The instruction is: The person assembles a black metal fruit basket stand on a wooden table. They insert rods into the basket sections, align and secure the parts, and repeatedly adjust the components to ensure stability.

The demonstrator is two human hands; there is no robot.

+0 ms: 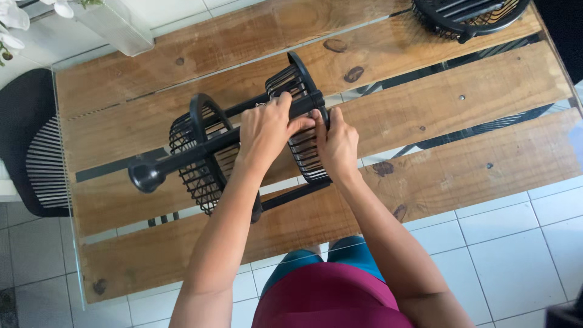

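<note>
At the far left of the frame I am seeing a black chair point(33, 146) sitting beside the table point(486, 91), with a white flower point(12, 18) in the upper left corner. Moving right, a black tiered basket rack point(206, 152) is lying on its side across the wooden planks, its round end cap point(146, 176) pointing toward the left edge. My left hand point(267, 130) is wrapping around the central pole point(243, 130) near the middle of the frame, fingers closing tight on it. Just to its right, my right hand point(337, 143) is gripping the rim of the right wire basket point(300, 121), thumb pressing near the pole. In the upper right corner a separate black basket point(467, 15) is resting on the table.
</note>
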